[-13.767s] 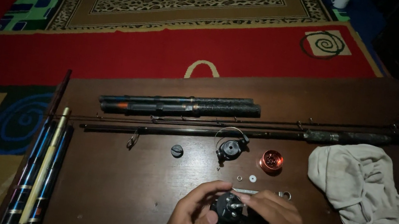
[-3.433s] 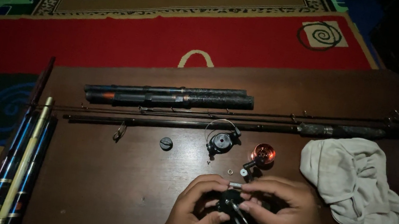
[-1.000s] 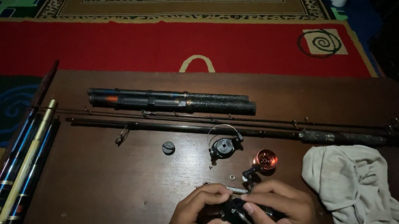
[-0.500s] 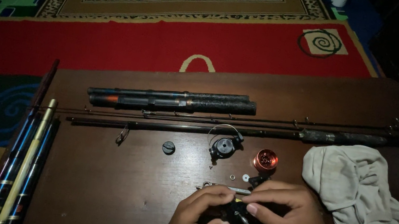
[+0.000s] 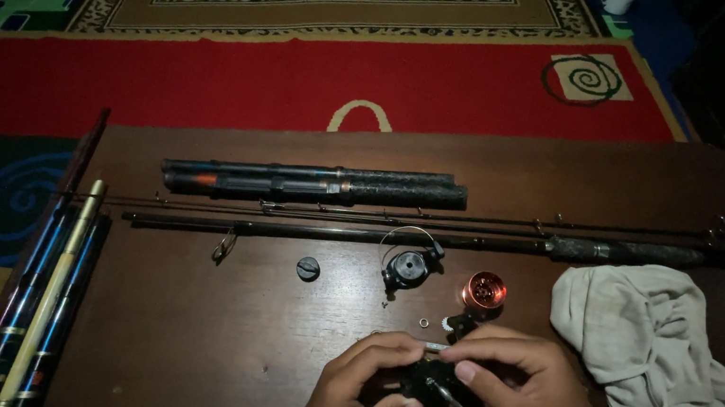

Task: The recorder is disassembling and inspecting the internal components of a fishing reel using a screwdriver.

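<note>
Both my hands work on a black fishing reel body (image 5: 434, 398) at the near edge of a dark wooden table (image 5: 198, 342). My left hand (image 5: 359, 390) grips the reel from the left. My right hand (image 5: 526, 391) holds it from the right, its fingertips pinching a small silver part (image 5: 435, 346) on top. Just beyond my hands lie a copper-red spool (image 5: 483, 291), a black rotor with a wire bail (image 5: 406, 263), a small black cap (image 5: 307, 268) and a tiny ring (image 5: 424, 319).
Fishing rod sections (image 5: 435, 233) and a dark rod tube (image 5: 308, 183) lie across the table's far side. A crumpled pale cloth (image 5: 666, 349) is at the right. More rods (image 5: 49, 281) rest along the left edge. Red patterned carpet (image 5: 304, 80) lies beyond.
My hands have stayed on the reel and shifted slightly; my right fingers have moved up onto the small silver part on top. The loose parts on the table have not moved.
</note>
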